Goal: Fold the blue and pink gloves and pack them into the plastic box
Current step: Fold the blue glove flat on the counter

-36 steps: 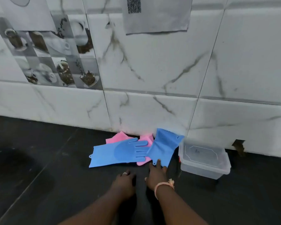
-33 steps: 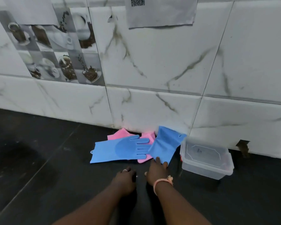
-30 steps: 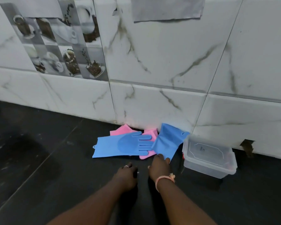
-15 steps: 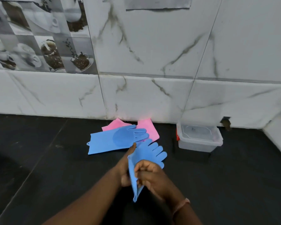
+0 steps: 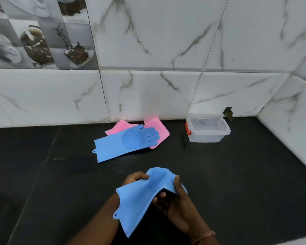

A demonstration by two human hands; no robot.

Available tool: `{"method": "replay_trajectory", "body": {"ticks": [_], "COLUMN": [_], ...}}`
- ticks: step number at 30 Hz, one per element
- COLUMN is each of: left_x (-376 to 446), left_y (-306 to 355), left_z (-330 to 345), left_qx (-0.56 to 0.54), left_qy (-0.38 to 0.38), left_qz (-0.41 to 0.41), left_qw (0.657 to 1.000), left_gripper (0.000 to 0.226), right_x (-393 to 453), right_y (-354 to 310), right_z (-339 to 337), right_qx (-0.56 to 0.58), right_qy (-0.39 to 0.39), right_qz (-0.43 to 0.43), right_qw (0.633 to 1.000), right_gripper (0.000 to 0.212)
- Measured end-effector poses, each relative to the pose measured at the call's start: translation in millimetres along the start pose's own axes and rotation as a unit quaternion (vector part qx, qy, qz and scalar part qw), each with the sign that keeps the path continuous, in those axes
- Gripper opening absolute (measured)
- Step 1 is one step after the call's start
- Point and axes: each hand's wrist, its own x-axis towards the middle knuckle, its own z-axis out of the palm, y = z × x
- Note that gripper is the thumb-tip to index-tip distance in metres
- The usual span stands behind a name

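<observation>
I hold one blue rubber glove (image 5: 136, 202) above the black counter with both hands. My left hand (image 5: 133, 177) grips its upper left edge and my right hand (image 5: 173, 200) pinches its finger end, which is bent over. Its cuff hangs down toward me. A second blue glove (image 5: 124, 144) lies flat near the wall, fingers pointing right, on top of two pink gloves (image 5: 157, 131). The clear plastic box (image 5: 208, 129) with a red latch stands to the right against the wall, its lid on.
The black counter (image 5: 237, 174) ends at a white marble-tiled wall (image 5: 148, 94) behind and a side wall at the right. A small hole (image 5: 228, 113) shows in the wall behind the box.
My right hand picked up the blue glove that leaned on the wall beside the box and brought it toward me. Both hands now hold it, with its finger end bent over.
</observation>
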Motion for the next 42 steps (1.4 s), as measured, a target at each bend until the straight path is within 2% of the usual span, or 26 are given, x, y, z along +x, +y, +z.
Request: {"method": "replay_trajectory", "body": {"ticks": [3,6,7,9,11,13,16,19,24,26,28,30,32,34,35,36,38,42], "left_x": [-6.6,-9.6,-10.2,-7.2,-1.6,7.9,27.0,43.1,62.8,67.1,67.4,64.4,60.5,57.7,56.6,56.0,54.9,51.7], "left_y": [-4.5,-8.1,-10.6,-16.8,-22.7,-26.5,-31.7,-40.2,-42.1,-43.4,-44.9,-42.8,-39.4,-36.5,-34.0,-31.5,-27.8,-26.3], "left_z": [1.0,9.8,12.7,19.4,26.3,32.3,33.5,29.5,31.8,39.2,44.2,43.0,37.2,30.9,27.0,23.0,16.1,7.9], "left_qx": [0.006,0.037,0.055,0.036,0.0,-0.004,0.049,0.091,0.118,0.135,0.189,0.3,0.43,0.538,0.568,0.576,0.56,0.552], "left_qy": [-0.011,-0.01,-0.009,-0.064,-0.099,-0.075,0.076,0.221,0.353,0.377,0.389,0.438,0.498,0.521,0.514,0.496,0.459,0.45], "left_qz": [-0.007,0.02,0.039,0.071,0.084,0.075,0.106,0.147,0.179,0.191,0.202,0.211,0.206,0.178,0.176,0.185,0.2,0.199], "left_qw": [1.0,0.999,0.998,0.995,0.992,0.994,0.99,0.96,0.911,0.896,0.879,0.82,0.724,0.638,0.618,0.624,0.66,0.673], "left_gripper": [0.067,0.05,0.048,0.059,0.057,0.048,0.04,0.028,0.016,0.018,0.021,0.019,0.024,0.048,0.058,0.064,0.068,0.068], "right_x": [2.7,6.7,8.1,10.1,15.1,28.0,52.8,57.9,49.0,49.6,53.7,57.6,62.5,66.2,67.9,69.5,72.5,77.0], "right_y": [-13.1,-45.4,-56.9,-80.7,-99.3,-107.5,-96.1,-76.1,-54.3,-58.2,-63.4,-64.0,-59.6,-52.9,-51.0,-50.0,-49.0,-47.6], "right_z": [-2.0,-15.8,-20.1,-22.4,-22.0,-25.3,-38.1,-54.2,-59.4,-53.3,-51.4,-54.2,-58.3,-61.2,-62.2,-63.3,-64.7,-61.1], "right_qx": [0.008,-0.059,-0.081,-0.113,-0.146,-0.186,-0.264,-0.363,-0.49,-0.479,-0.464,-0.485,-0.541,-0.587,-0.598,-0.605,-0.607,-0.618], "right_qy": [0.027,0.144,0.159,0.128,0.084,0.073,0.17,0.244,0.175,0.143,0.154,0.198,0.219,0.209,0.211,0.219,0.233,0.237], "right_qz": [-0.095,-0.165,-0.183,-0.199,-0.183,-0.167,-0.152,-0.166,-0.225,-0.245,-0.259,-0.265,-0.263,-0.268,-0.273,-0.277,-0.282,-0.287], "right_qw": [0.995,0.974,0.967,0.965,0.969,0.965,0.937,0.884,0.824,0.831,0.833,0.809,0.768,0.735,0.723,0.714,0.706,0.693], "right_gripper": [0.054,0.036,0.031,0.026,0.027,0.032,0.04,0.047,0.048,0.052,0.059,0.059,0.055,0.048,0.045,0.043,0.04,0.037]}}
